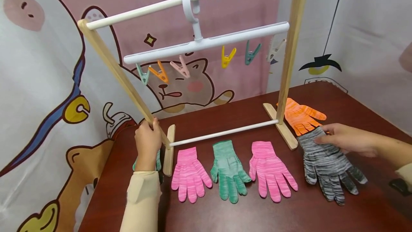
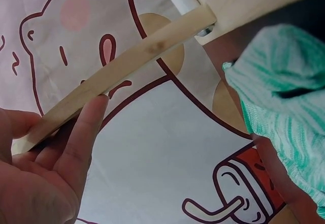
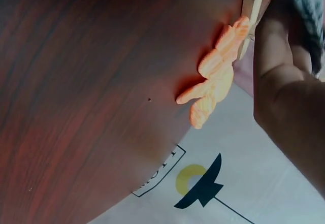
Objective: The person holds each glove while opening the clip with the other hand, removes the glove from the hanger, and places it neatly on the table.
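My left hand (image 1: 148,142) grips the left wooden post (image 1: 117,76) of a drying rack, low down; in the left wrist view its fingers wrap the wood. At the right, my right hand (image 1: 346,139) pinches the cuff of a grey-and-black knit glove (image 1: 328,164), whose fingers point toward the front of the table. Behind it lies an orange glove (image 1: 302,114), partly covered by the grey one. A pink glove (image 1: 190,174), a green glove (image 1: 228,171) and another pink glove (image 1: 270,169) lie in a row. One more green glove (image 2: 289,97) sits beyond my left hand.
A white hanger (image 1: 206,42) hooks over the rack's top bar (image 1: 145,8). Several colored clips hang from it, among them a yellow clip (image 1: 227,57) and an orange clip (image 1: 159,72). The rack's right foot (image 1: 281,128) stands beside the orange glove. A printed curtain (image 1: 251,6) backs the table.
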Available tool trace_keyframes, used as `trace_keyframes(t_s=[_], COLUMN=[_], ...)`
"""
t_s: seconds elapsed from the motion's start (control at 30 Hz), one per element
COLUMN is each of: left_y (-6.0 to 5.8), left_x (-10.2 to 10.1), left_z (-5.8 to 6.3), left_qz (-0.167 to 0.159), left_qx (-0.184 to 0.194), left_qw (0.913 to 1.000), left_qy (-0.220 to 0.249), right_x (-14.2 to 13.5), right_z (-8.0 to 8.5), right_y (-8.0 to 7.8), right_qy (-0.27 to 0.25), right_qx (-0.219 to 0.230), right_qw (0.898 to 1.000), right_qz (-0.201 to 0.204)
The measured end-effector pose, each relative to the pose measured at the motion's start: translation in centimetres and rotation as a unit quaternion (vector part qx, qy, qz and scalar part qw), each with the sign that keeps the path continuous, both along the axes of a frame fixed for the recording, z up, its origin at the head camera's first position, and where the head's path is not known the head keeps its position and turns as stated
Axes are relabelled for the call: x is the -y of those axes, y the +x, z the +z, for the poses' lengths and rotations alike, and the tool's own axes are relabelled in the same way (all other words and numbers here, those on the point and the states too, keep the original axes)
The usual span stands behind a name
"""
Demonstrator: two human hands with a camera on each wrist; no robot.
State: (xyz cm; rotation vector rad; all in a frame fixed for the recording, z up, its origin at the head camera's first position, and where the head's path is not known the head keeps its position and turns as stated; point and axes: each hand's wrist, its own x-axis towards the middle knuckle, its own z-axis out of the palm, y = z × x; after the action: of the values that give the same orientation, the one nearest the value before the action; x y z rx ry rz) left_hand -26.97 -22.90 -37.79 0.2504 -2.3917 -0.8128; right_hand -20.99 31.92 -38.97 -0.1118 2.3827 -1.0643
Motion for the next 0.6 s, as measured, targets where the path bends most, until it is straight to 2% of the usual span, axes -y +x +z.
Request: trace_keyframes(t_s=[0.13, 0.27, 0.4, 0.6], left_y=[0.0, 0.0, 0.1, 0.1], left_x=[0.0, -0.1, -0.2, 0.0], left_z=[0.0, 0.2, 0.2, 0.0], left_qz=[0.004, 0.001, -0.005, -0.007], left_qx=[-0.002, -0.001, 0.009, 0.012], left_qw=[1.0, 1.0, 0.9999, 0.9999], left_qy=[-0.003, -0.009, -0.003, 0.004], right_x=[0.1, 0.3, 0.4, 0.4], right_z=[-0.7, -1.2, -1.4, -1.2], right_y=[-0.2, -0.3, -0.4, -0.3], right_qy=[0.013, 0.022, 0.017, 0.071], right_qx=[0.022, 0.019, 0.034, 0.008], right_qw=[0.999, 0.999, 0.999, 0.997], right_qz=[0.02, 0.031, 0.025, 0.029])
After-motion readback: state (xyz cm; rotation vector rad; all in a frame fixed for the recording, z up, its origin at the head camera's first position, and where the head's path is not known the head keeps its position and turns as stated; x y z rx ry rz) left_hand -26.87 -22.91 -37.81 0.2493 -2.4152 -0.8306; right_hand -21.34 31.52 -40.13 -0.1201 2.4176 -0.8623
